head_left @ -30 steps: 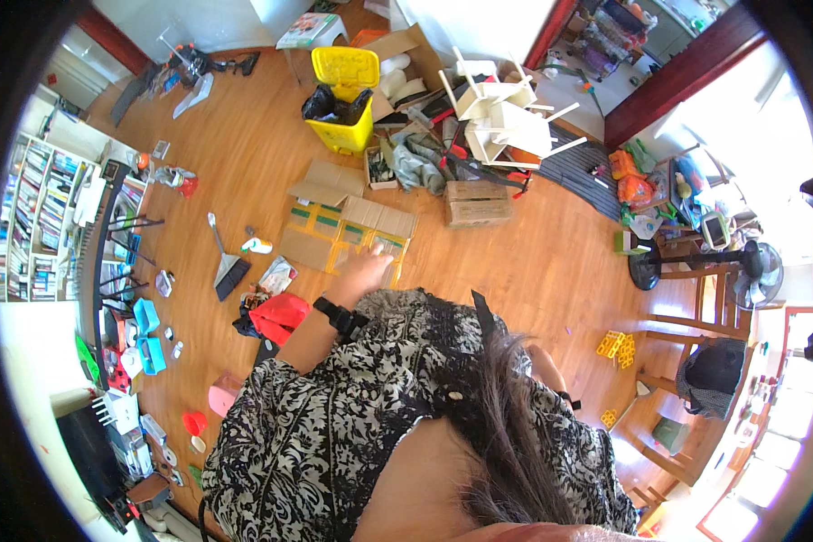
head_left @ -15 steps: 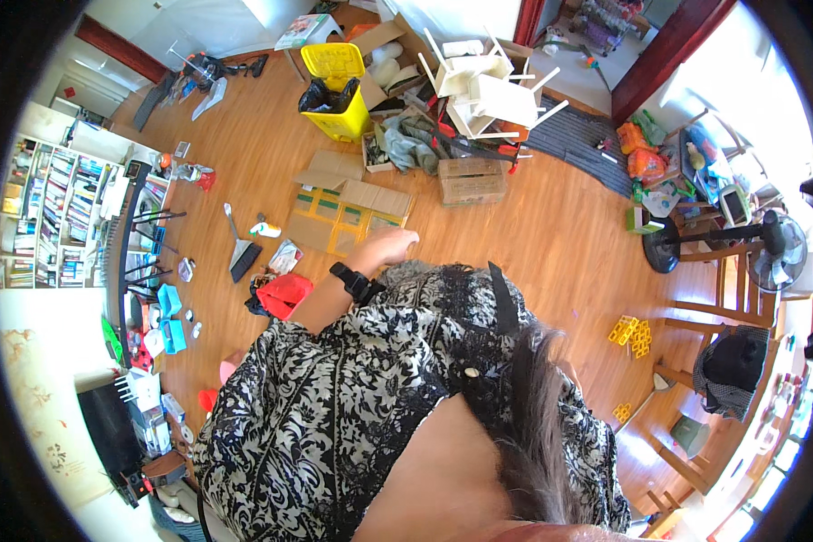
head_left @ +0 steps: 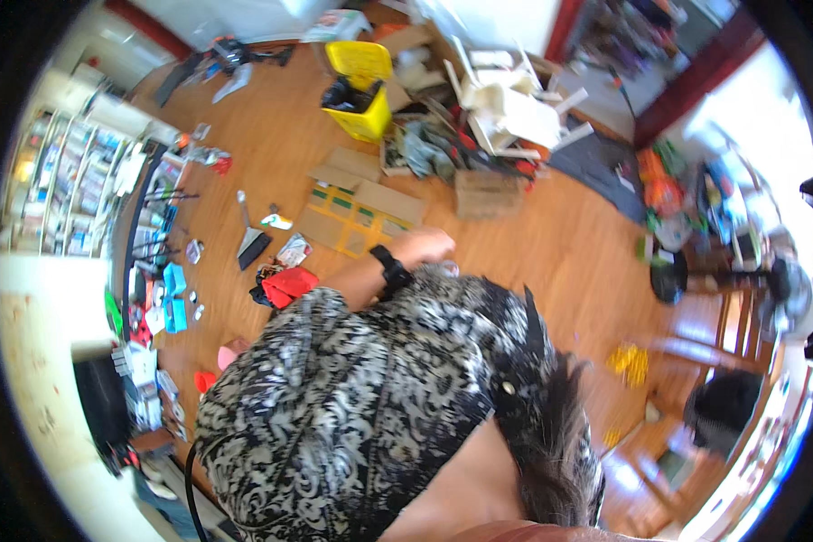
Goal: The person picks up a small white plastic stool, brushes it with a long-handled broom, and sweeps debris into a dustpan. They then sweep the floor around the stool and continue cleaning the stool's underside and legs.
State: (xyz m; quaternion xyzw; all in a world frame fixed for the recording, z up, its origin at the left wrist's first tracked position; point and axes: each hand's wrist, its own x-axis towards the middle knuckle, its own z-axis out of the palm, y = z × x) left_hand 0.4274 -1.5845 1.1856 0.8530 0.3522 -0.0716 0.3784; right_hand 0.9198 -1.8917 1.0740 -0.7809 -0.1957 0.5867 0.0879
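Left hand (head_left: pixel 432 244) has swung right, past the flattened cardboard box (head_left: pixel 357 219) on the floor (head_left: pixel 551 262), now seemingly untouched; whether that hand's grip is clenched I cannot tell; right hand hidden

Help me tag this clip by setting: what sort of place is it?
Probably a cluttered room in a home, perhaps a living room, judging by the book-filled shelves, the wood-toned floor and the open yellow bin.

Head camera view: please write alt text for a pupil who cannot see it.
The person's left hand extends over a wooden floor near a flattened cardboard box; the right hand is hidden. Beyond stands an open yellow bin.
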